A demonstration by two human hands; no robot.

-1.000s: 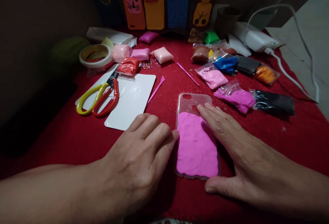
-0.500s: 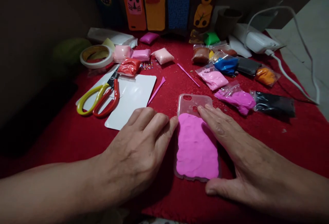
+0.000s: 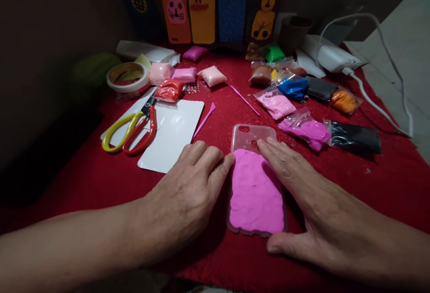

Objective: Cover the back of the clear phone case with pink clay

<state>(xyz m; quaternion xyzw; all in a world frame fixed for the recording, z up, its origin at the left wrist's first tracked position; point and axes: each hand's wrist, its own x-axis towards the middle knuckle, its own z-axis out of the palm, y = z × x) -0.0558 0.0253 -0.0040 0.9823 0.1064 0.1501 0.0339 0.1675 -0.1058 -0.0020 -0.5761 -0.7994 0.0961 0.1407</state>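
Observation:
A clear phone case [image 3: 237, 135] lies on the red cloth, its camera cutout at the far end. Bumpy pink clay [image 3: 255, 194] covers most of its back, leaving the far end bare. My left hand [image 3: 188, 185] is closed beside the case, a fingertip touching the clay's upper left edge. The undersides of its curled fingers are hidden. Along the right side stretches my right hand [image 3: 302, 199], open, fingertips on the case near the small round hole and thumb by the lower right corner.
Left of the case lie scissors [image 3: 137, 127] on a white sheet [image 3: 171, 145], with a tape roll [image 3: 127, 75] behind. Packets of coloured clay, such as a bright pink one [image 3: 307, 129], sit at right. Pink tools [image 3: 204, 122], a white charger [image 3: 336, 58] and decorated cases [image 3: 201, 6] stand farther out.
The whole view has shifted slightly. Both hands keep nearly the same place against the case, the left fingertip still touching the clay's edge.

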